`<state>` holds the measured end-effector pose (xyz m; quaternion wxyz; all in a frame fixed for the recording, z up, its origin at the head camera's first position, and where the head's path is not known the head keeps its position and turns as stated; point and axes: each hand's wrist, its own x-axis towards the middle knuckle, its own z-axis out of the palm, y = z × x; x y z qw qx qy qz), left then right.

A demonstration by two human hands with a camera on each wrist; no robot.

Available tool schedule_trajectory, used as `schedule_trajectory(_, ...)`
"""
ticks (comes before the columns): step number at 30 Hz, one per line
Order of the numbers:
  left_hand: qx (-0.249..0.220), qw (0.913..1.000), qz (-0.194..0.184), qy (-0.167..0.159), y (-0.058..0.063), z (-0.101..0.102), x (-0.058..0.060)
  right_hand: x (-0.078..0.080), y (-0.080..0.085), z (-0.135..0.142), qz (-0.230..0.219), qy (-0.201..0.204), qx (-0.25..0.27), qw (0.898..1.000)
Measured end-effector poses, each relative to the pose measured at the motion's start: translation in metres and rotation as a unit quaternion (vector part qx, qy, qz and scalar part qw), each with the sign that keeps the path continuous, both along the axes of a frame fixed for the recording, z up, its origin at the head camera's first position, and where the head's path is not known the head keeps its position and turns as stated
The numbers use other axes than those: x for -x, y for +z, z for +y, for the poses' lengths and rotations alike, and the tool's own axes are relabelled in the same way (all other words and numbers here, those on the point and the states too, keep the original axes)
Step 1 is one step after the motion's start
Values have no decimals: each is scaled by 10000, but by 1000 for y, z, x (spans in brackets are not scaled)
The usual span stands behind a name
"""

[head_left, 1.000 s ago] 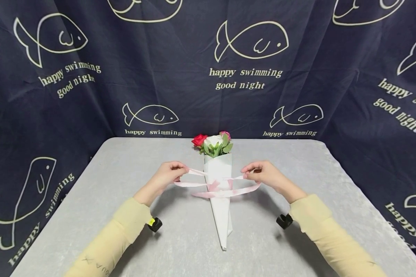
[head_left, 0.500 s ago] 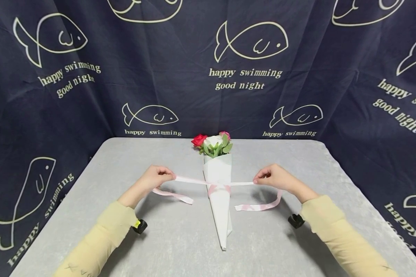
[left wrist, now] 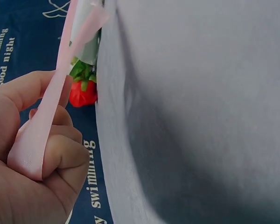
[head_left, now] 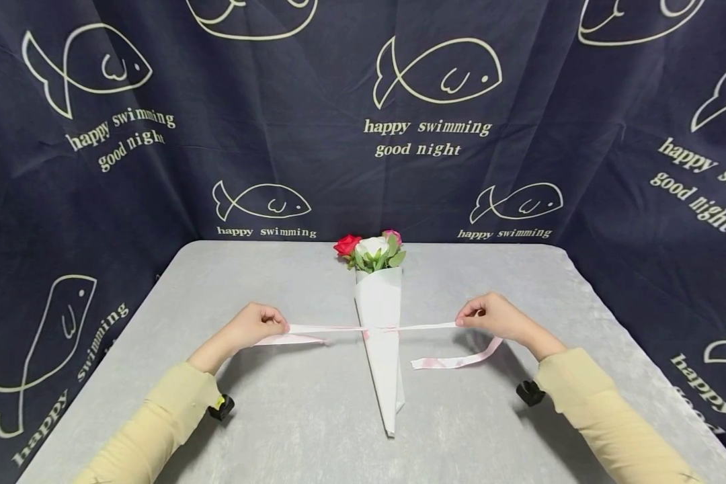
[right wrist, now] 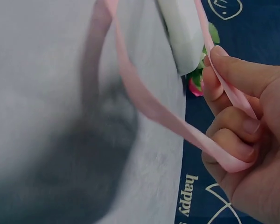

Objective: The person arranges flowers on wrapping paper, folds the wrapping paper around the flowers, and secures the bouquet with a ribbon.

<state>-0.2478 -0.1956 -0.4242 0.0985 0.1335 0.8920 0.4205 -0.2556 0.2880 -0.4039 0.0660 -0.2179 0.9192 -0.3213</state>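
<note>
A bouquet in a white paper wrap (head_left: 380,376) lies on the table, its red rose (head_left: 347,245), white rose (head_left: 372,247) and green leaves toward the back. Pink ribbon (head_left: 426,327) crosses the wrap's middle and stretches nearly straight to both sides. My left hand (head_left: 257,325) pinches one side of it, and the tail hangs below that hand. On the other side my right hand (head_left: 489,314) pinches the ribbon between thumb and fingers. In the right wrist view the ribbon (right wrist: 151,109) runs through the curled fingers and loops down. The left wrist view shows ribbon (left wrist: 32,144) across the palm.
A grey cloth covers the table (head_left: 314,417). Behind and at both sides hangs a dark blue curtain (head_left: 339,121) printed with fish and lettering. A small black device (head_left: 220,407) sits at the left wrist, another black device (head_left: 530,393) at the right.
Both hands have moved apart and slightly toward the near side. The loose ribbon over the wrap has drawn into a narrow, taut line. The bouquet has stayed in place.
</note>
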Motion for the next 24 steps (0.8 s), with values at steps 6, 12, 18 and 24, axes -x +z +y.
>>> schedule_trajectory(6, 233, 9993, 273, -68, 0, -3, -1, 3, -9, 10, 267, 59, -128, 9995)
schedule_trajectory(12, 539, 9964, 641, 90, -4, -9, -2, 4, -18, 22, 347, 27, -320, 9989)
schedule_trajectory(18, 793, 9936, 785, 152, -3, -19, -4, 3, -24, 37, 497, -1, -477, 9976)
schedule_trajectory(24, 766, 9939, 797, 26, 0, -28, -8, 2, -26, 43, 426, -103, -546, 9975)
